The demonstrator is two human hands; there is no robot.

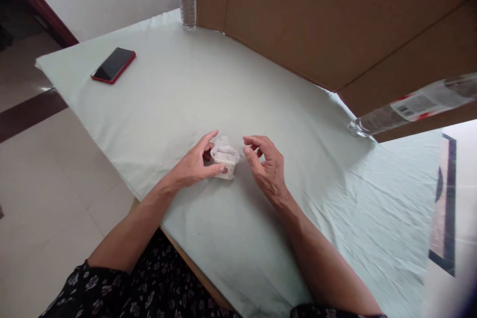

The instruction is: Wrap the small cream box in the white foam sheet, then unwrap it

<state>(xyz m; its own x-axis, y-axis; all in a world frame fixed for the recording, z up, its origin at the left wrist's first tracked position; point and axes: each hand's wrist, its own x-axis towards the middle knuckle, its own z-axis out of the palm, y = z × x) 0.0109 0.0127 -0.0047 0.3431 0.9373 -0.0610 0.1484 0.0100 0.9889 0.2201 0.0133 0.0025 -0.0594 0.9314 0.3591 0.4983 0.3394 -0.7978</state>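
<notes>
A small whitish box (228,173) in a clear plastic bag (225,151) stands near the middle of the cloth-covered table. The bag's crumpled mouth gapes at the top. My left hand (196,163) holds the box from the left: its thumb lies across the front face, and the index finger stretches up, away from it. The other left fingers are partly hidden beside the bag. Just right of the bag, my right hand (265,164) hovers with bent fingers, thumb and index apart, and nothing visible in it.
A red-cased phone (114,65) lies at the far left of the pale green tablecloth (156,94). A tall cardboard panel (283,15) stands along the back, with one water bottle (187,0) at its left end and another bottle (406,107) at the right.
</notes>
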